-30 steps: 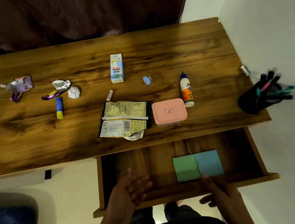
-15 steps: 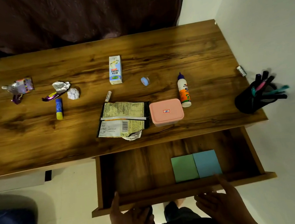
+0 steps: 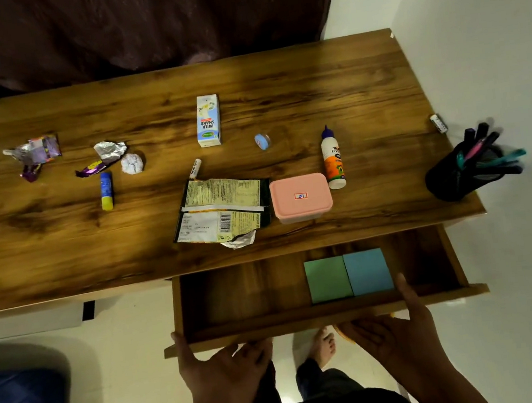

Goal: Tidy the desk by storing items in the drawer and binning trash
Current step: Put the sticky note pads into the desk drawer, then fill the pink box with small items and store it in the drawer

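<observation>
Wood-grain front of the open drawer [image 3: 306, 325] lay nearest, with both hands at it: the left hand [image 3: 225, 370] spread open under the front lip, thumb hooked up over the near-left corner, and the right hand [image 3: 399, 342] likewise open, fingers beneath the front and thumb reaching over the rim; neither hand held anything. Inside the drawer a green sticky pad [image 3: 327, 279] and a blue sticky pad [image 3: 367, 271] sat touching side by side against the front wall, just beyond the right thumb, and the left half of the drawer floor was bare. Beyond, on the bench [image 3: 62, 243], the closest things were the flattened snack wrapper [image 3: 220, 212] and the pink box [image 3: 301, 197] just beside it, both straight ahead and close to the bench's near edge; the box sat slightly right of centre, so the right hand looked the nearer one to it. The glue bottle [image 3: 333, 159] stood just behind the box, its long axis running away from the person. Farther left lay the glue stick [image 3: 106, 191] and crumpled foil wrappers [image 3: 108, 155]; farther still, the milkshake carton [image 3: 208, 120].
</observation>
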Demonstrator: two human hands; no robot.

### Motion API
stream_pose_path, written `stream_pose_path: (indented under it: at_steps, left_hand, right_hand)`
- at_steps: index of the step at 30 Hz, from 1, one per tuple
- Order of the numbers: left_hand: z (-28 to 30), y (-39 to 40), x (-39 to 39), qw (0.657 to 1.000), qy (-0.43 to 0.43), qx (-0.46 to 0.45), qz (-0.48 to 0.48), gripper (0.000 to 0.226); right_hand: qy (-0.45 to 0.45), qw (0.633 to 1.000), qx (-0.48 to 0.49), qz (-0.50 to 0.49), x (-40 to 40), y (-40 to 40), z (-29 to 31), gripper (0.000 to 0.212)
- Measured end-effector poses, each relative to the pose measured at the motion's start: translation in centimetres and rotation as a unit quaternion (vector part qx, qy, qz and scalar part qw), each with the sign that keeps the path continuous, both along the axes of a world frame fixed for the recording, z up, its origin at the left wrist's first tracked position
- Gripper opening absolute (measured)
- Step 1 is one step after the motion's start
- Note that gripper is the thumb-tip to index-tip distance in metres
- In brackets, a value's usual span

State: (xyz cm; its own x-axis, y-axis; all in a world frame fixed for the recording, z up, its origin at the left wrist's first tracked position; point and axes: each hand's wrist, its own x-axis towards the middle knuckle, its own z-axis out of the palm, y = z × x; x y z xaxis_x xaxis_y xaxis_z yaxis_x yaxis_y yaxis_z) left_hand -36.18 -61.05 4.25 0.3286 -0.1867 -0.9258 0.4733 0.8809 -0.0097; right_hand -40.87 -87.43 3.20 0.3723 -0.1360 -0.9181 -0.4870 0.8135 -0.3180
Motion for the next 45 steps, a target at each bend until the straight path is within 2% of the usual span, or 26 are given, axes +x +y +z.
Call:
stream_pose_path:
  at_steps: [3, 7, 8, 9, 12, 14, 18, 25, 32, 34, 37, 40, 43, 45]
  left_hand:
    - [-0.1, -0.3, 1.3, 1.0, -0.01, 0.011, -0.01, 0.11]
    - [-0.4, -0.8, 3.1, 0.999, -0.036, 0.019, -0.007, 0.113]
    - [-0.6, -0.8, 3.5, 0.999, -0.045, 0.019, -0.006, 0.113]
    - [-0.7, -0.9, 4.0, 0.999, -0.05, 0.021, -0.004, 0.111]
    - [-0.9, -0.9, 5.6, 0.997, -0.07, 0.018, 0.007, 0.103]
    - [-0.9, -1.1, 6.8, 0.996, -0.087, 0.018, 0.007, 0.098]
    - [-1.1, -1.3, 8.7, 0.992, -0.124, 0.012, 0.001, 0.094]
    - [-1.8, -1.1, 10.6, 0.986, -0.168, -0.014, -0.005, 0.108]
    - [-2.4, -0.3, 10.1, 0.986, -0.16, -0.03, -0.018, 0.113]
    - [-2.4, -0.2, 9.6, 0.989, -0.144, -0.012, -0.038, 0.111]
    - [-2.2, -0.1, 8.7, 0.988, -0.123, 0.023, -0.087, 0.099]
    - [-2.1, 1.1, 7.9, 0.973, -0.1, 0.043, -0.202, 0.083]
    - [-1.5, 2.8, 7.4, 0.946, -0.116, 0.061, -0.298, 0.063]
    - [-0.6, 3.6, 7.2, 0.921, -0.148, 0.11, -0.343, 0.051]
  right_hand:
    - [-0.032, 0.999, -0.006, -0.009, 1.4, 0.0, -0.1, 0.079]
    - [-0.061, 0.998, -0.008, -0.025, 3.8, 0.3, 0.6, 0.047]
    - [-0.061, 0.998, -0.002, -0.035, 4.4, 0.3, 0.5, 0.048]
    - [-0.06, 0.997, 0.012, -0.045, 4.8, 0.2, 0.3, 0.055]
    - [-0.071, 0.992, 0.057, -0.085, 5.8, 0.0, -0.4, 0.095]
    - [-0.093, 0.985, 0.077, -0.122, 6.6, 0.0, -0.8, 0.109]
    - [-0.122, 0.978, 0.086, -0.143, 8.7, 0.2, -1.7, 0.114]
    - [-0.122, 0.975, 0.085, -0.166, 11.2, 0.0, -2.3, 0.116]
    - [-0.13, 0.978, 0.073, -0.147, 10.6, 0.7, -2.0, 0.11]
    - [-0.123, 0.986, 0.042, -0.106, 10.1, 1.1, -1.5, 0.101]
    - [-0.092, 0.994, -0.057, -0.033, 9.6, 1.8, -0.4, 0.076]
    - [-0.062, 0.982, -0.17, 0.045, 9.0, 2.4, 0.8, 0.05]
    - [-0.093, 0.937, -0.313, 0.122, 8.6, 3.3, 2.8, 0.035]
    - [-0.133, 0.871, -0.43, 0.199, 8.9, 4.2, 4.5, 0.034]
